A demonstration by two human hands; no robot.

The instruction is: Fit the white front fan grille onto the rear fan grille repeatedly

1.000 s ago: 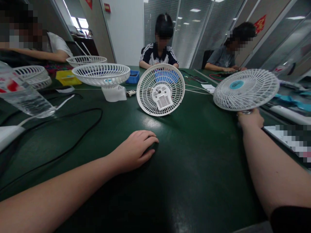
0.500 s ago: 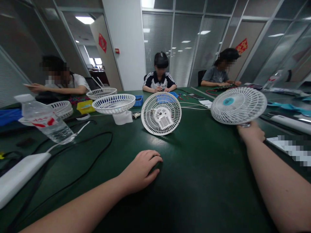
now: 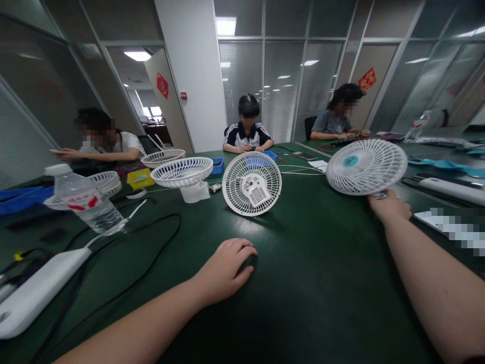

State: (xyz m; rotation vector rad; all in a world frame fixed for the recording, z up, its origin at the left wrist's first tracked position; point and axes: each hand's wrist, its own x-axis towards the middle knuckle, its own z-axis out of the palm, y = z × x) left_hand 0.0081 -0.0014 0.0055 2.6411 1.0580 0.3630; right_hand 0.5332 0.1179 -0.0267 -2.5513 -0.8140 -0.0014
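My left hand (image 3: 229,268) lies on the green tabletop, fingers bent, the thumb apart from them, with nothing in it. My right hand (image 3: 390,206) grips a white fan grille (image 3: 373,164) with a teal centre by its lower edge and holds it tilted at the right. The fingertips are partly hidden behind the edge. Beyond my left hand, a fan's rear grille (image 3: 242,194) stands on its rim, its slotted housing facing me. To its left, another white grille (image 3: 182,174) sits on a white base (image 3: 195,193).
A water bottle (image 3: 89,202), a white power strip (image 3: 45,288) and black cables (image 3: 166,247) lie on the left. Farther back are a yellow tray (image 3: 139,179) and blue trays (image 3: 217,166). Three people sit across the table. A white bar-shaped object (image 3: 450,189) lies at the right.
The whole view has shifted a little, so the scene sits slightly lower. Both hands keep their places, and the grille in my right hand looks almost unmoved.
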